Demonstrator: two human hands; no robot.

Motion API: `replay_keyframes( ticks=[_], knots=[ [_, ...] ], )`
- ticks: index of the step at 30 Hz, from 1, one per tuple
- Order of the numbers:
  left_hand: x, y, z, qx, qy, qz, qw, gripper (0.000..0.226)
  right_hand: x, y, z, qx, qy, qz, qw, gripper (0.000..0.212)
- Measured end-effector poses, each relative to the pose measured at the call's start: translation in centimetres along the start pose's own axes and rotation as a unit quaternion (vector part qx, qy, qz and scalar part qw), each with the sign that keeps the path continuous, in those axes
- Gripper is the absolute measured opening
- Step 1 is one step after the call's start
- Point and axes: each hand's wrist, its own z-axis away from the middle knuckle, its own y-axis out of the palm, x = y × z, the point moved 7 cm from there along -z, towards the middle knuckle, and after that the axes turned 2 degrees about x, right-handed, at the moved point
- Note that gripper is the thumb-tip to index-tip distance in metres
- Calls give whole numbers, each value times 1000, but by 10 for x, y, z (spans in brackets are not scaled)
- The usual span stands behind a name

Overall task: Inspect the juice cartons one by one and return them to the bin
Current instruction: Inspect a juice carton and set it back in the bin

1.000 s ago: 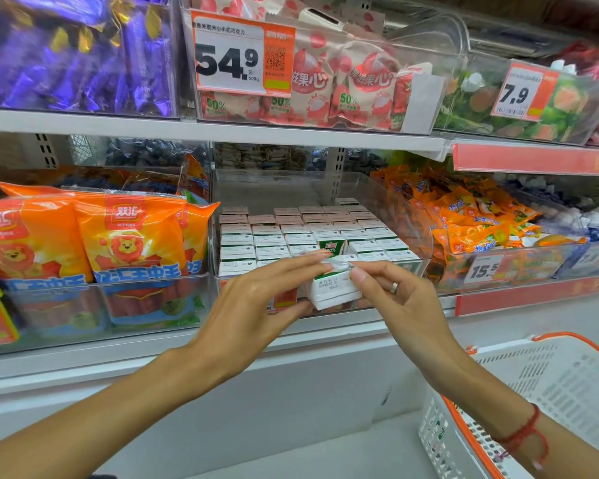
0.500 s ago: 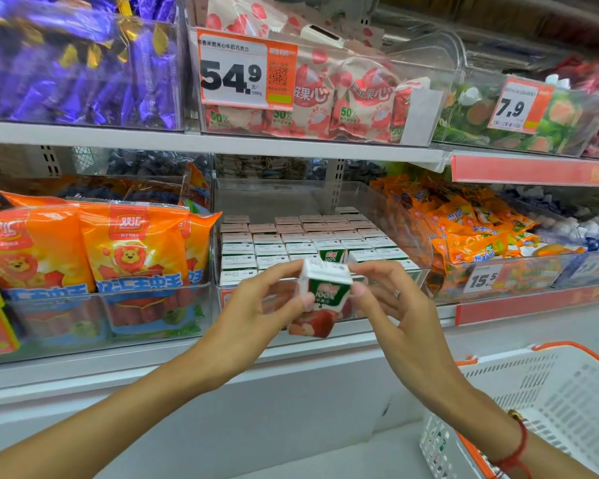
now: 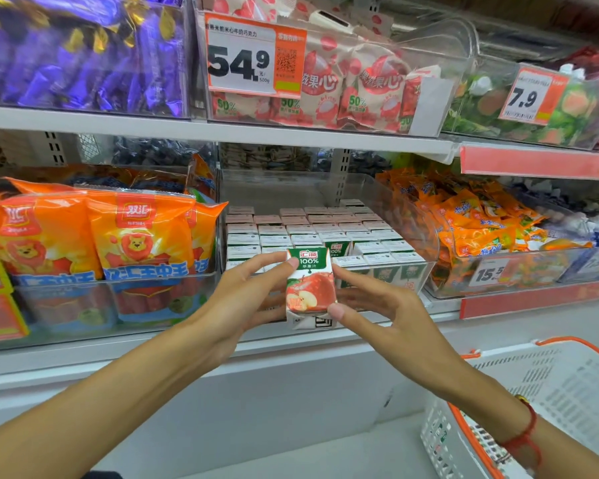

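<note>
A small apple juice carton, green on top with a red apple picture, stands upright in front of the shelf with its printed face toward me. My left hand pinches its left side, index fingertip at the top corner. My right hand holds its right side, thumb at the lower right corner. Behind it a clear plastic bin holds several rows of matching cartons, seen from above.
Orange sausage packs fill the bin to the left, orange snack packets the bin to the right. A shelf with purple and pink candy bags hangs overhead. A white basket with orange rim sits at lower right.
The carton has been turned in both hands from lying on its side to upright, its apple face now toward me, and it has come slightly lower and closer.
</note>
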Motion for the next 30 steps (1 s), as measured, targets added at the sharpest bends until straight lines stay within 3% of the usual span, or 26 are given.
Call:
replay_keyframes(
  ticks=[6, 13, 16, 20, 22, 24, 27, 30],
  knots=[
    [6, 7, 4, 69, -81, -52, 993, 62, 2, -10, -4, -92, 40, -86, 991, 29],
    [19, 11, 8, 68, -136, -96, 984, 85, -12, -16, -2, -133, 98, -55, 985, 42],
    [18, 12, 8, 63, -130, -90, 985, 79, -15, -14, -2, -116, 114, -58, 985, 45],
    [11, 12, 7, 43, -71, -39, 996, 66, -21, 0, 0, 8, 160, -149, 976, 38],
    [6, 10, 7, 13, -12, -25, 1000, 53, -22, 4, 0, 31, 156, -189, 969, 43],
    [-4, 10, 8, -13, 71, -54, 996, 51, -21, 3, -1, 19, 132, -179, 975, 52],
    [-17, 19, 15, 18, 185, -90, 978, 57, -19, -3, -4, -29, 107, -158, 981, 59],
    [-23, 20, 17, 20, 236, -109, 965, 62, -13, -10, -6, -60, 64, -146, 985, 45]
  ],
)
